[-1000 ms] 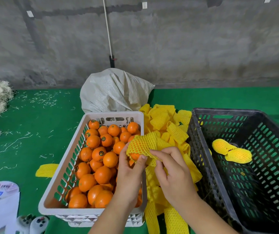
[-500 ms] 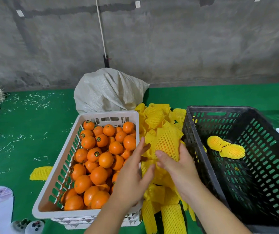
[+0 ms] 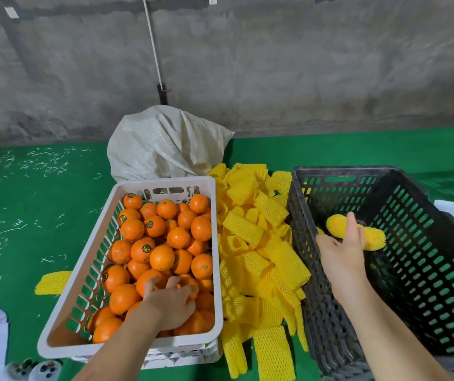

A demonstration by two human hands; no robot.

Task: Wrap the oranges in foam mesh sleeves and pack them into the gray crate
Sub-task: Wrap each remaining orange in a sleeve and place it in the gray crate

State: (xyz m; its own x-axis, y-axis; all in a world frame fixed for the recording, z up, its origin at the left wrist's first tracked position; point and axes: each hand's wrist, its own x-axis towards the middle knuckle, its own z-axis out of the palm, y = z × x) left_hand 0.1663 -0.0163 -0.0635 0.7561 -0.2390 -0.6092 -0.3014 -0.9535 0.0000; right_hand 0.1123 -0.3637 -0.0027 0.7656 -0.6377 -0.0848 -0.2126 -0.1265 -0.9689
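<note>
Left hand [image 3: 171,303]: fingers curled down onto oranges [image 3: 162,257] in the white crate [image 3: 214,243].
Right hand [image 3: 341,257]: released, fingers spread above the gray crate [image 3: 297,215], just beside wrapped oranges [image 3: 368,237].
Sleeves [image 3: 258,259]: piled between the crates' rims.

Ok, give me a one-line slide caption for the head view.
Left hand reaches among loose oranges in the white crate; open right hand hangs over the gray crate near wrapped oranges.
</note>
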